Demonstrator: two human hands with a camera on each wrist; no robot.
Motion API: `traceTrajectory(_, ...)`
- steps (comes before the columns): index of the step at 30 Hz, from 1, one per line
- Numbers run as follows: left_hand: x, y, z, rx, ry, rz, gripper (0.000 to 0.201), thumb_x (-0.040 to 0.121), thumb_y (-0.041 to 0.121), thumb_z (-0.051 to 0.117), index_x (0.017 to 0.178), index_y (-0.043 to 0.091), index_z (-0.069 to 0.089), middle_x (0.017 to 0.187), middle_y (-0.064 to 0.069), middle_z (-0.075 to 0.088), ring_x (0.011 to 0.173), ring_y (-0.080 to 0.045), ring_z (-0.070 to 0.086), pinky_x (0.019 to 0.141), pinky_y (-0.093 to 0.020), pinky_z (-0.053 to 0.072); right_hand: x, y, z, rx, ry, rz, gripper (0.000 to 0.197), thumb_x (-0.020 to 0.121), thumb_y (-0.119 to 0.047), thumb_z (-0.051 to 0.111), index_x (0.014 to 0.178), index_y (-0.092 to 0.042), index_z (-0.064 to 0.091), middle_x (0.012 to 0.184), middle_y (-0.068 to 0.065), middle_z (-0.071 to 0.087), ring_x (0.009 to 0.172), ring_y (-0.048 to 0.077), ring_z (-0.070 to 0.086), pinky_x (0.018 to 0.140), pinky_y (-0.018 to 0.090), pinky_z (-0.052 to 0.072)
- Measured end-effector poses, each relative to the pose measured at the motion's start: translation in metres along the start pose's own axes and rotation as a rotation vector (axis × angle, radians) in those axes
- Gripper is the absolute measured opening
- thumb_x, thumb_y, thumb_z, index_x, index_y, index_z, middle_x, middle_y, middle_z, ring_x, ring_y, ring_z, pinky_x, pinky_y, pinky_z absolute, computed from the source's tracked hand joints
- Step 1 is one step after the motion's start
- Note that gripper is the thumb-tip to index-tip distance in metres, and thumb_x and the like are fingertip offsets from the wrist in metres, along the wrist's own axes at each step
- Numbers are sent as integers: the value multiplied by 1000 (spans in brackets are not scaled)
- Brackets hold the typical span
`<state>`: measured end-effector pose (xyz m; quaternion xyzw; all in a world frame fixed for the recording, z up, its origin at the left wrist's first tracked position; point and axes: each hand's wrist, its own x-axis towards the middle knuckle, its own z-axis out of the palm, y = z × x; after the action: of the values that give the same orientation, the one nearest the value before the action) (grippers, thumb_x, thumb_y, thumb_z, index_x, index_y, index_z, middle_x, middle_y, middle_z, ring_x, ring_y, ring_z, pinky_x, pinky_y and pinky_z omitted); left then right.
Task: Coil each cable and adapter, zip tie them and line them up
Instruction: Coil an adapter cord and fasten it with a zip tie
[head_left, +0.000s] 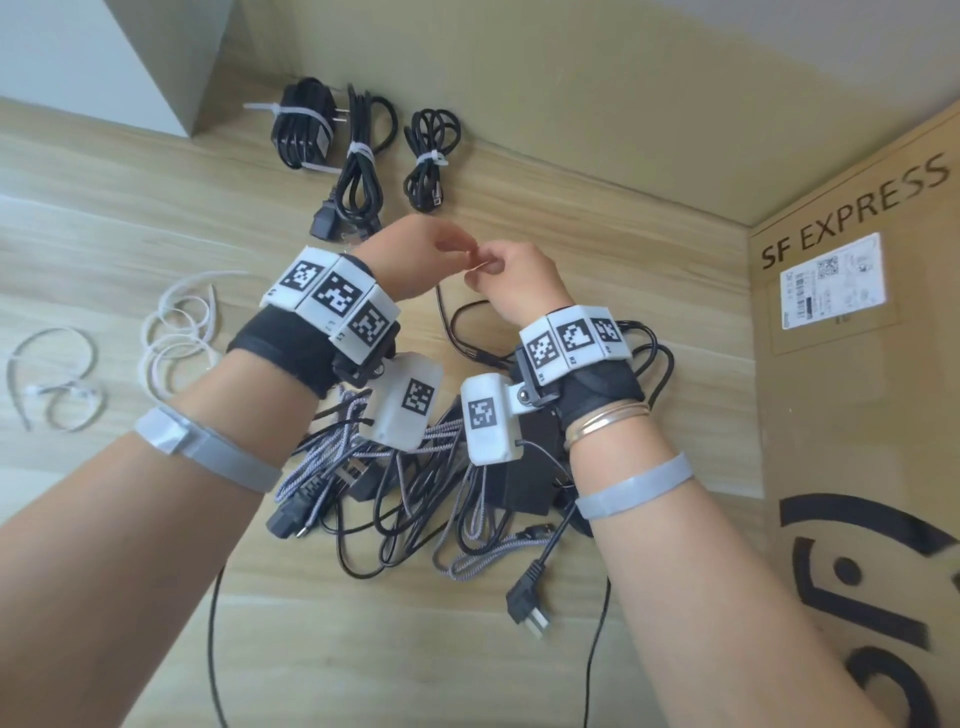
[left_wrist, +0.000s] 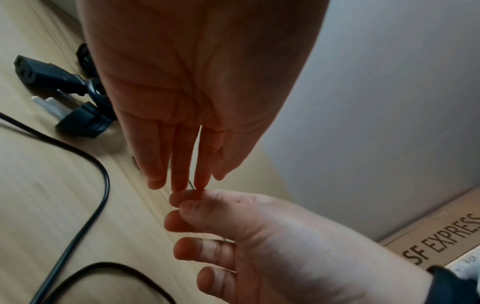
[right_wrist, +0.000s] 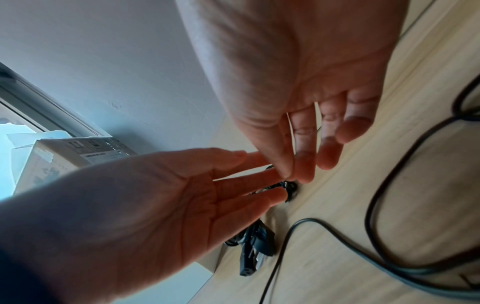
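A thin black cable (head_left: 441, 312) rises from the tabletop to the right hand (head_left: 511, 278), whose thumb and forefinger pinch something very thin; whether it is this cable's end I cannot tell. The left hand (head_left: 415, 249) is spread, fingers straight and close together, their tips touching the right hand's pinch. In the left wrist view the left fingers (left_wrist: 179, 162) point down at the right thumb.

Three tied bundles lie in a row at the table's far edge, against the wall: an adapter (head_left: 301, 127) with a white zip tie round it, a thick power cord (head_left: 358, 166) beside it, and a smaller coil (head_left: 428, 161) to the right, each bound with a white tie.

Under the wrists lies a loose pile (head_left: 415, 478) of tangled black and grey-braided cables with black adapter blocks; a three-pin plug (head_left: 527, 603) sticks out nearest the camera. To the left, spare white zip ties (head_left: 176, 338) lie curled on the table, with more (head_left: 52, 384) further left.

The table (head_left: 104, 208) is pale wood grain. A beige wall (head_left: 571, 104) stands behind it, and a grey-white block (head_left: 156, 62) sits in the far left corner. A cardboard box (head_left: 857, 389) printed "SF EXPRESS", with a shipping label, stands on the right.
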<state>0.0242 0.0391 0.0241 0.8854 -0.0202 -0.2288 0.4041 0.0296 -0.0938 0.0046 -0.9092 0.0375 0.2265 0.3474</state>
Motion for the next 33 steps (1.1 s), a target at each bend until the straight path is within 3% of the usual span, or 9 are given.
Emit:
traceTrajectory(4,-6,-6,7,17,-28,-23,31,94,21,47,122,19,59,125,0,59,113,-15,53,86,-20,35,-6,6,8,6,-24,23,19,89,-20,61,106,-21,67,94,-4,60,97,16,59,81,19,37)
traceTrajectory(9,-8,-23,12,13,-77,-112,32,93,24,47,123,23,57,124,1,59,113,-18,55,102,-35,41,-7,15,17,11,-51,61,18,87,-19,59,103,-23,68,94,-5,62,97,16,60,84,24,44)
traceTrajectory(11,-10,-28,11,5,-78,-134,32,93,23,47,123,21,58,123,-2,60,113,-19,55,103,-35,41,-8,17,20,4,-59,71,20,88,-19,58,105,-23,68,91,-6,59,92,15,58,82,23,44)
traceTrajectory(14,-11,-37,6,-41,-40,-173,31,94,18,47,122,15,58,117,-6,61,105,-19,59,98,-32,45,-8,18,25,-25,-63,85,21,87,-19,58,105,-24,68,100,-3,65,97,15,59,83,22,43)
traceTrajectory(18,-14,-54,-6,38,28,-274,26,91,14,53,115,7,59,105,-13,62,88,-24,59,78,-30,45,-5,18,31,-85,-92,89,20,86,-19,61,103,-24,68,109,-4,68,104,15,59,85,21,42)
traceTrajectory(21,-14,-63,-14,147,62,-359,28,87,15,60,112,3,59,109,-16,61,92,-30,56,77,-32,41,-3,20,34,-133,-128,105,19,84,-20,63,103,-23,67,107,-4,68,102,14,60,81,20,41)
traceTrajectory(26,-10,-79,-14,204,25,-460,20,86,15,60,102,6,54,92,-15,53,83,-27,49,71,-33,39,0,21,37,-169,-153,108,24,80,-18,69,104,-21,65,104,-4,67,95,14,60,74,19,38)
traceTrajectory(29,-6,-85,-12,210,34,-489,32,85,15,61,110,-3,55,89,-16,57,82,-30,53,70,-35,41,0,24,36,-201,-152,127,27,78,-19,72,104,-21,63,96,-6,61,85,13,56,70,19,36)
traceTrajectory(33,-4,-88,-11,239,-28,-509,28,84,16,63,104,-3,63,92,-19,63,81,-31,55,72,-36,44,-1,27,33,-234,-154,139,27,79,-18,70,103,-21,60,93,-6,54,85,14,52,71,20,35)
